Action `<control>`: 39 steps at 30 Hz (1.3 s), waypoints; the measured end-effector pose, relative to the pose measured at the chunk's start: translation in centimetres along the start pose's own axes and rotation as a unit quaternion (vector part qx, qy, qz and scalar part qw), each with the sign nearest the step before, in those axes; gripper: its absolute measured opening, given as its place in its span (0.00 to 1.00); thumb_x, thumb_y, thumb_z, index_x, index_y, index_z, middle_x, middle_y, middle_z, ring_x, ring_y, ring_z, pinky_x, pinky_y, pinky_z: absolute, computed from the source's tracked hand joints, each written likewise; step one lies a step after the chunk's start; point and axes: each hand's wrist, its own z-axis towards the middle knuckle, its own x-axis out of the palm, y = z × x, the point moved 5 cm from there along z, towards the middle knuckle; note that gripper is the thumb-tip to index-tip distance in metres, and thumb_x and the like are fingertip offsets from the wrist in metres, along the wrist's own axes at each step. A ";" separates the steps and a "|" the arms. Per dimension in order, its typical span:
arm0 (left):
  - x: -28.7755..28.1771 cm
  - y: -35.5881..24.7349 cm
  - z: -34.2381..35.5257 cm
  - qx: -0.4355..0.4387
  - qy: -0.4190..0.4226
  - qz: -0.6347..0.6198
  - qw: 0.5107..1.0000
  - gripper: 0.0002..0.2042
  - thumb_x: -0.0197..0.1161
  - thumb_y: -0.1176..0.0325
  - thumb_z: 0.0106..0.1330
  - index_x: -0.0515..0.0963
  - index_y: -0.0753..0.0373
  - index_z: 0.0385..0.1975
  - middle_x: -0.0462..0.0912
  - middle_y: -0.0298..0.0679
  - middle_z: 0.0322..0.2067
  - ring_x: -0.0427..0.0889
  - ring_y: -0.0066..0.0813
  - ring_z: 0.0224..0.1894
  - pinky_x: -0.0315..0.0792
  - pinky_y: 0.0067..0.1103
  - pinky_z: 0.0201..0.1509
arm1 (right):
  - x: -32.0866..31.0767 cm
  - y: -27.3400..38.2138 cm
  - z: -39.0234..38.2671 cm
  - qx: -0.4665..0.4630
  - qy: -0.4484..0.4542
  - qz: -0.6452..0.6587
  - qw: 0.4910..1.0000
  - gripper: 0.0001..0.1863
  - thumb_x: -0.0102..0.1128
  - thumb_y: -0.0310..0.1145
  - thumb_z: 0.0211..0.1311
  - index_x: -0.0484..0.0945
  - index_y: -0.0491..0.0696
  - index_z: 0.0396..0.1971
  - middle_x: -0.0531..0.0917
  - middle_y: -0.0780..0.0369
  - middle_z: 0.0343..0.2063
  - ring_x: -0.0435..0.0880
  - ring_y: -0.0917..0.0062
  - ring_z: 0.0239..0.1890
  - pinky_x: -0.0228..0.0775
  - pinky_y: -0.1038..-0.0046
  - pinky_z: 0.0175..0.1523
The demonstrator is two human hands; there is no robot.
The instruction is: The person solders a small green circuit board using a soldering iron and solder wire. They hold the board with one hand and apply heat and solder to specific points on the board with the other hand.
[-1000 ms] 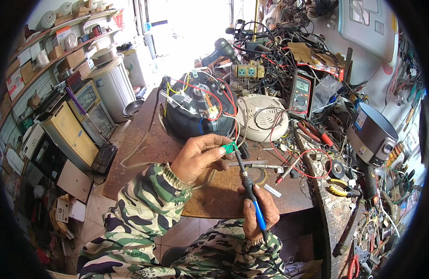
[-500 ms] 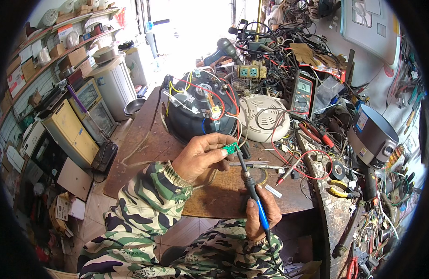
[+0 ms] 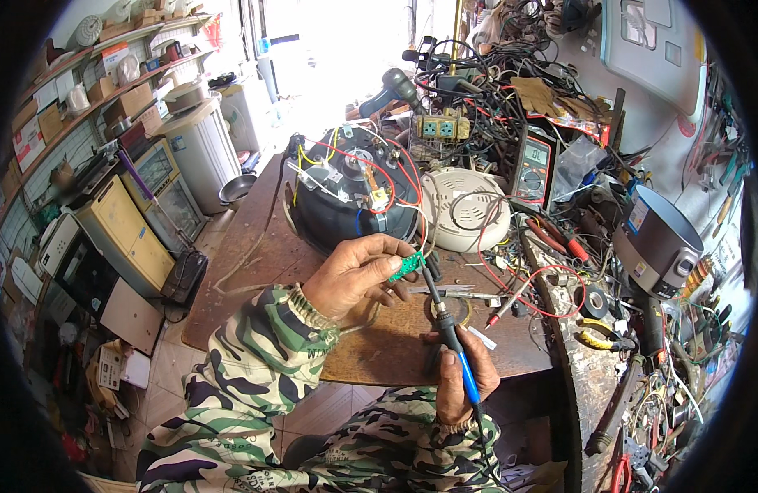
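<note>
Between the thumb and fingers of my left hand (image 3: 354, 275) is a small green circuit board (image 3: 408, 265), held up above the wooden table. My right hand (image 3: 465, 376) grips a blue-handled soldering iron (image 3: 464, 361). Its tip points up at the board's right edge; whether it touches cannot be made out. Thin wires rise from beside the board toward a black, upturned round appliance body (image 3: 313, 215), which has red, yellow and blue wires on top. Right of that body lies a round beige vented cover (image 3: 466, 209).
A multimeter (image 3: 532, 168) stands at the back right, its red probe (image 3: 510, 308) lying on the table (image 3: 379, 349). Pliers (image 3: 605, 335), black tape (image 3: 593, 302) and a grey cylindrical pot housing (image 3: 660, 238) crowd the right side. Tangled cables (image 3: 486, 74) pile up behind.
The green board has turned in my left fingers, so more of its face shows. The soldering iron and my right hand have shifted slightly right and down.
</note>
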 end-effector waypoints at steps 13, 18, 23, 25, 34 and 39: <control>0.7 -3.1 0.3 -0.072 0.044 0.216 0.973 0.17 0.56 0.66 0.76 0.69 0.67 0.59 0.82 0.39 0.47 0.88 0.27 0.40 0.80 0.17 0.34 | -0.1 0.6 1.9 0.066 -0.071 0.164 0.982 0.20 0.58 0.33 0.70 0.75 0.37 0.56 0.85 0.51 0.43 0.85 0.70 0.42 0.72 0.71 0.51; 1.4 -4.1 1.5 -0.037 0.140 0.203 0.968 0.20 0.55 0.65 0.76 0.67 0.64 0.64 0.81 0.37 0.49 0.87 0.27 0.40 0.78 0.15 0.33 | -0.1 0.6 2.9 0.047 -0.061 0.127 0.989 0.21 0.60 0.36 0.70 0.75 0.37 0.56 0.85 0.52 0.43 0.84 0.76 0.39 0.70 0.79 0.41; 1.2 -4.5 2.1 -0.090 0.150 0.106 0.979 0.25 0.57 0.61 0.75 0.64 0.62 0.67 0.80 0.39 0.53 0.88 0.33 0.42 0.82 0.17 0.35 | 0.7 0.7 5.2 0.015 -0.103 0.140 0.985 0.22 0.54 0.34 0.73 0.71 0.35 0.59 0.82 0.50 0.48 0.85 0.69 0.40 0.78 0.68 0.50; 0.8 -4.0 2.0 -0.087 0.140 0.082 0.983 0.24 0.58 0.62 0.74 0.64 0.62 0.66 0.80 0.41 0.54 0.88 0.34 0.44 0.83 0.18 0.35 | 1.5 1.4 6.4 0.005 -0.124 0.193 0.973 0.21 0.57 0.28 0.70 0.73 0.36 0.59 0.84 0.53 0.44 0.86 0.71 0.41 0.77 0.68 0.51; 2.3 -2.9 2.7 0.051 0.046 0.132 0.989 0.20 0.67 0.75 0.66 0.72 0.64 0.56 0.80 0.37 0.49 0.83 0.22 0.44 0.81 0.17 0.39 | 3.5 1.4 8.9 -0.029 -0.099 -0.027 0.994 0.23 0.67 0.22 0.61 0.76 0.39 0.57 0.84 0.59 0.42 0.83 0.79 0.41 0.76 0.76 0.50; 2.8 -2.9 2.5 0.083 0.000 0.148 0.986 0.19 0.68 0.79 0.64 0.72 0.66 0.54 0.79 0.37 0.47 0.82 0.19 0.40 0.79 0.17 0.40 | 4.0 -0.1 9.9 0.001 -0.082 0.089 0.993 0.28 0.73 0.23 0.56 0.75 0.41 0.58 0.83 0.61 0.42 0.82 0.79 0.43 0.75 0.76 0.51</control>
